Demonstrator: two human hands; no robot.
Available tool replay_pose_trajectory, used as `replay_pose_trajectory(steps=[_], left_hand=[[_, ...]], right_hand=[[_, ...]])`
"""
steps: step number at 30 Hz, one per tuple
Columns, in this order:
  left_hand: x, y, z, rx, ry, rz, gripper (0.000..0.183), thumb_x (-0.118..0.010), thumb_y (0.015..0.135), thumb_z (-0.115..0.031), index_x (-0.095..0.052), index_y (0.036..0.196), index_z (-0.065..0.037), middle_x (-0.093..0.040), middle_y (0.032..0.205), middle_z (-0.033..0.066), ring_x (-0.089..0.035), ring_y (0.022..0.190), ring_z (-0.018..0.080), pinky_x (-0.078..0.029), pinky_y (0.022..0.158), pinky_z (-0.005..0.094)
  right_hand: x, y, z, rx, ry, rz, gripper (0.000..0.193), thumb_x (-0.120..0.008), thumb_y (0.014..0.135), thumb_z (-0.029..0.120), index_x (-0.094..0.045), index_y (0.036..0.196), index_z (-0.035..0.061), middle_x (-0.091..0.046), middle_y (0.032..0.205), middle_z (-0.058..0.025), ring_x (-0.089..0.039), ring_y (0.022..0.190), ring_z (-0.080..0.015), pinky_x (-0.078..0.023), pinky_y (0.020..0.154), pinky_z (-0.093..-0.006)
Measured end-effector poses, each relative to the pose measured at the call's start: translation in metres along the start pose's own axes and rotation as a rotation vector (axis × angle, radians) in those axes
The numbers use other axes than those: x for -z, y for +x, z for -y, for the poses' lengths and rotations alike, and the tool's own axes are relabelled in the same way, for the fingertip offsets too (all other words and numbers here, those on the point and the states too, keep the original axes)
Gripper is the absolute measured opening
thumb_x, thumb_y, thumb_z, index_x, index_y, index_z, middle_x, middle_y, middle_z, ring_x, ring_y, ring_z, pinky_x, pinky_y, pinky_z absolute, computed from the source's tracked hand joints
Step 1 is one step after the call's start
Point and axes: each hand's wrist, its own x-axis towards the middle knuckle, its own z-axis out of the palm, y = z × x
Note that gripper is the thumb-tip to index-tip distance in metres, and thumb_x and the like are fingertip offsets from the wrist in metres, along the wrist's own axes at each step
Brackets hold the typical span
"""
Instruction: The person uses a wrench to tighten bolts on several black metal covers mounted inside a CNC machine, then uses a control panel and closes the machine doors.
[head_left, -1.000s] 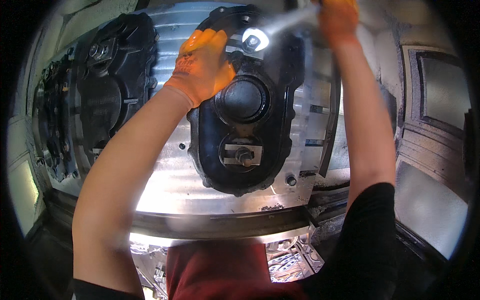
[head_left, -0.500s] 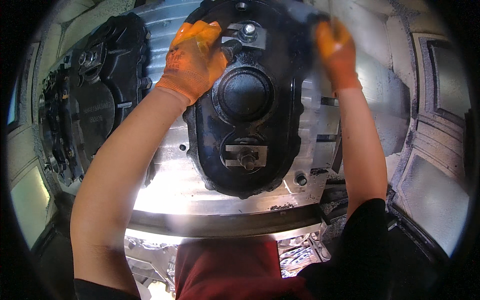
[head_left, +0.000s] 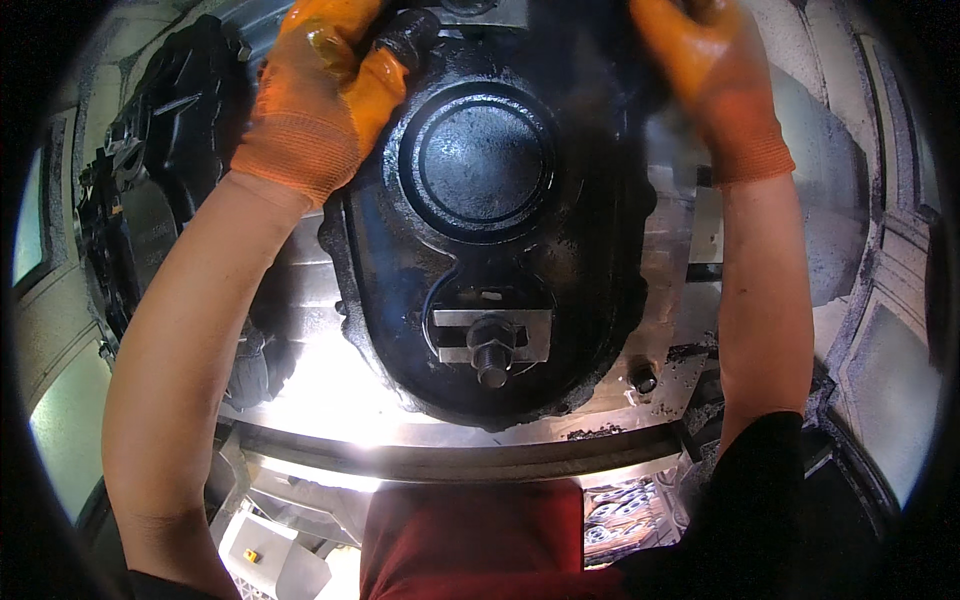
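A large black, oily casting (head_left: pixel 575 255), rounded at its lower end, lies against a silver fixture plate (head_left: pixel 310 375). A round recessed disc (head_left: pixel 485 165) marks its middle. Below it a slotted clamp strap (head_left: pixel 535 335) sits under a nut and stud (head_left: pixel 491 358). My left hand (head_left: pixel 320 95), in an orange glove, is at the casting's upper left. It looks closed, its dark thumb end by the casting; its fingertips run out at the top, so what it holds is hidden. My right hand (head_left: pixel 720 80), also orange-gloved, is at the upper right edge, blurred, fingers partly cut off.
A second black casting (head_left: pixel 170 120) stands at the left. A bolt hole (head_left: pixel 643 378) and dark chips (head_left: pixel 595 432) show at the plate's lower right. A ledge (head_left: pixel 460 450) runs along the front, above my dark red clothing (head_left: pixel 475 540). Grey machine walls (head_left: pixel 880 390) flank both sides.
The casting now appears larger and closer, its upper clamp almost out at the top. Both hands sit higher and farther apart in the picture. The lower clamp looks unchanged.
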Motion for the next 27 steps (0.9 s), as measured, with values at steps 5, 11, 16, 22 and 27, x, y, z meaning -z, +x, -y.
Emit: replay_pose_trajectory(steps=[5,11,16,22,27], left_hand=[[0.003,0.002,-0.002,-0.044,0.13,0.076,0.03,-0.054,0.093,-0.002,-0.058,0.123,0.002,-0.063,0.114,0.0161,-0.059,0.109,0.0273,-0.043,0.097,0.0357],[0.012,-0.006,0.0,-0.091,0.101,0.007,0.042,-0.048,0.09,-0.002,-0.051,0.131,0.005,-0.058,0.126,0.022,-0.054,0.119,0.0364,-0.039,0.104,0.0392],[0.015,-0.021,0.012,-0.186,0.302,-0.098,0.041,-0.053,0.082,0.007,-0.052,0.123,0.009,-0.055,0.12,0.027,-0.055,0.109,0.0422,-0.042,0.099,0.0442],[0.02,-0.01,0.012,-0.253,0.33,-0.02,0.044,-0.061,0.08,0.0,-0.053,0.122,0.01,-0.056,0.118,0.0269,-0.055,0.108,0.0425,-0.042,0.098,0.0455],[0.02,-0.013,-0.001,-0.041,0.307,0.051,0.058,-0.069,0.075,-0.012,-0.051,0.126,0.009,-0.056,0.121,0.0254,-0.053,0.113,0.0424,-0.038,0.103,0.0471]], right_hand=[[-0.006,-0.012,0.036,-0.137,0.476,0.198,0.02,-0.069,0.085,0.015,-0.061,0.096,-0.0005,-0.059,0.074,-0.0032,-0.053,0.063,-0.0118,-0.044,0.057,-0.0311],[-0.049,-0.002,0.054,0.636,-0.089,-0.002,0.05,-0.078,0.072,0.011,-0.059,0.117,-0.0029,-0.066,0.092,-0.0212,-0.065,0.087,-0.0364,-0.052,0.077,-0.0376],[-0.042,0.0,0.055,0.54,-0.109,0.162,0.044,-0.077,0.071,0.008,-0.062,0.111,-0.0055,-0.067,0.1,-0.0244,-0.066,0.093,-0.036,-0.051,0.079,-0.0365],[-0.024,0.014,0.064,0.228,-0.065,0.473,0.042,-0.077,0.075,0.011,-0.062,0.11,-0.0065,-0.067,0.102,-0.0228,-0.067,0.094,-0.0314,-0.051,0.079,-0.0366],[0.013,0.006,0.027,0.48,-0.186,0.252,0.042,-0.075,0.081,0.023,-0.063,0.113,-0.0013,-0.067,0.102,-0.0169,-0.066,0.09,-0.0316,-0.052,0.081,-0.0403]])
